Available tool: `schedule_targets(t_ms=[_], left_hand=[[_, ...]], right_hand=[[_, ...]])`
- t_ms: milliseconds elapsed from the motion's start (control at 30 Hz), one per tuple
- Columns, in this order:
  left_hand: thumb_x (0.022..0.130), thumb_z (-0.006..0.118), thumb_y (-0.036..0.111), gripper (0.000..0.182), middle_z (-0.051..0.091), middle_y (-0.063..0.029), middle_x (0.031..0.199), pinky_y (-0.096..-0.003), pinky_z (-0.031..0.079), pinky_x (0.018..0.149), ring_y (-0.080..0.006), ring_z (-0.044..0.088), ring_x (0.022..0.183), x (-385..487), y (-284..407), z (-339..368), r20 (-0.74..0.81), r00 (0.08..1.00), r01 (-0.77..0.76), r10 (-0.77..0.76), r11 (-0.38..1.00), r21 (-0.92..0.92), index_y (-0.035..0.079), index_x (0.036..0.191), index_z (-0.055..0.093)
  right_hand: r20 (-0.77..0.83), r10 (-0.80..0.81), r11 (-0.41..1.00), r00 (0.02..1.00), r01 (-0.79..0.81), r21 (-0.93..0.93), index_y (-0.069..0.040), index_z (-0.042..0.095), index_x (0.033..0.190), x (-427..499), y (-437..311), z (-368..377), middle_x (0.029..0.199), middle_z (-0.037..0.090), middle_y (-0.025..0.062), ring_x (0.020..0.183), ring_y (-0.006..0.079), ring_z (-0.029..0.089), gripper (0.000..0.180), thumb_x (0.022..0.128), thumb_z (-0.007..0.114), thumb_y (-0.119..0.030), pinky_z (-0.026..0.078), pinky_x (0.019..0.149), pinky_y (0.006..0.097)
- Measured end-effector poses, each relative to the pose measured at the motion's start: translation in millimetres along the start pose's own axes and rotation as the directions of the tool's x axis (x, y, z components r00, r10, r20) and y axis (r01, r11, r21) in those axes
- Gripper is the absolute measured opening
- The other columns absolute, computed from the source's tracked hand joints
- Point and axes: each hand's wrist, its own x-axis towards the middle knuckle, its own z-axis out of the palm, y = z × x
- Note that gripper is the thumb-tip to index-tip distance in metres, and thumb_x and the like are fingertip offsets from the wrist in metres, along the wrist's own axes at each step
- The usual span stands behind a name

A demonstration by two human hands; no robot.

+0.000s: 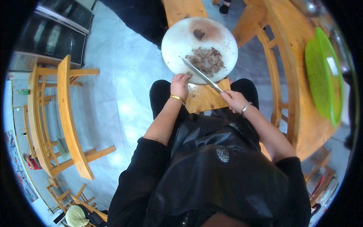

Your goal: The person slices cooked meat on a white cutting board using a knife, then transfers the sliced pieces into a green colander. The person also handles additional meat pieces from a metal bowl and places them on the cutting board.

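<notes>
My right hand (234, 100) grips the handle of a long kitchen knife (202, 75). Its blade slants up and left over a round white cutting board (173, 42). At the board's near left edge is my left hand (179, 85), fingertips bent by a small scrap (189, 73) of meat; whether they pinch it is unclear. Beyond the blade lies a pile of sliced brown meat (208, 59). One uncut dark chunk of meat (199, 34) rests farther back in a reddish wet stain. Under the board is a wooden bench (208, 99), between my knees.
To the right, a wooden table (309, 136) carries a bright green plastic basket (320, 76). A person's dark-clothed leg (141, 20) is close to the board's far left. Wooden benches (73, 119) and a glass-door cabinet (54, 31) stand left across the floor.
</notes>
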Motion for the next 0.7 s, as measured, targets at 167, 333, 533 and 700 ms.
schedule_targets(t_ms=[167, 333, 533, 700], left_hand=[[0.078, 0.063, 0.006, 0.007, 0.064, -0.0068, 0.086, -0.0389, 0.045, 0.076, -0.0283, 0.058, 0.086, 1.8, 0.5, -1.7, -0.006, 0.997, 0.082, -0.082, 0.995, -0.050, 0.009, 0.083, 0.065], [0.078, 0.063, 0.007, 0.005, 0.064, -0.0076, 0.086, -0.0394, 0.045, 0.076, -0.0289, 0.058, 0.085, 2.4, -1.7, -0.1, -0.011, 0.998, 0.055, -0.055, 0.997, -0.062, 0.009, 0.082, 0.065], [0.079, 0.061, 0.010, 0.005, 0.062, -0.0073, 0.085, -0.0392, 0.043, 0.078, -0.0281, 0.057, 0.086, 8.3, -11.9, 2.6, 0.138, 0.989, -0.072, 0.059, 0.993, 0.093, 0.009, 0.083, 0.065], [0.080, 0.061, 0.014, 0.008, 0.060, -0.0070, 0.086, -0.0393, 0.041, 0.080, -0.0277, 0.056, 0.088, 38.2, -12.5, 6.6, 0.266, 0.963, -0.094, 0.034, 0.971, 0.218, 0.010, 0.085, 0.065]], right_hand=[[0.046, -0.017, 0.999, 0.999, 0.019, -0.029, -0.006, 0.058, 0.116, -14.4, -1.0, -2.7, 0.060, 0.054, 0.0059, 0.047, 0.0146, 0.053, 0.046, 0.095, 0.046, -0.045, 0.046, 0.045, 0.0294], [0.103, 0.084, 0.996, 0.991, -0.080, -0.034, -0.005, 0.060, 0.112, -9.2, 3.8, -2.7, 0.068, 0.057, 0.0090, 0.052, 0.0154, 0.056, 0.045, 0.096, 0.045, -0.044, 0.047, 0.048, 0.0309], [-0.140, -0.409, 0.878, 0.902, 0.347, -0.331, -0.005, 0.059, 0.114, 53.9, -14.5, 36.4, 0.077, 0.062, 0.0107, 0.058, 0.0160, 0.060, 0.048, 0.095, 0.045, -0.047, 0.049, 0.050, 0.0303], [-0.092, -0.098, 0.966, 0.991, 0.117, 0.232, -0.006, 0.058, 0.113, 31.1, 8.5, 8.4, 0.058, 0.054, 0.0049, 0.042, 0.0122, 0.050, 0.042, 0.096, 0.046, -0.042, 0.041, 0.041, 0.0261]])
